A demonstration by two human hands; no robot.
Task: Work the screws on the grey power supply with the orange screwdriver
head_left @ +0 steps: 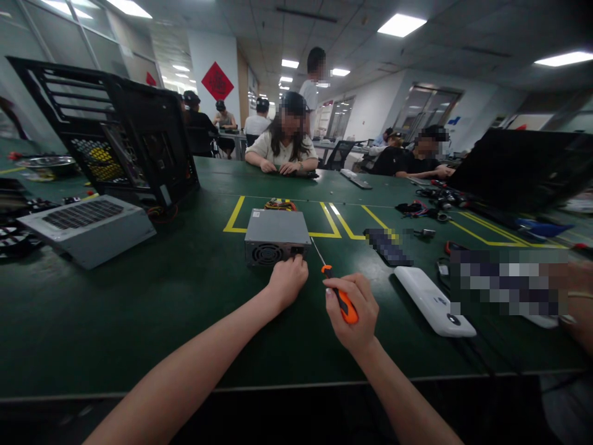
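A grey metal computer power supply (278, 227) sits on the green table, its fan grille and black socket facing me. My left hand (288, 281) is closed against the lower right of that front face, below the socket; the fingertips are partly hidden. In my right hand (354, 309) is an orange and black screwdriver (347, 307), gripped by its handle. Its thin shaft points up and away, and the tip is near the right side of the power supply. A bundle of coloured cables (280, 204) lies behind the power supply.
At left stand an open black computer case (162, 142) and a second grey metal unit (92, 225). To the right lie a phone (388, 246), a white device (430, 300) and loose cables (417, 207). Another person's arm (579, 303) reaches in at right. A person (282, 145) sits opposite.
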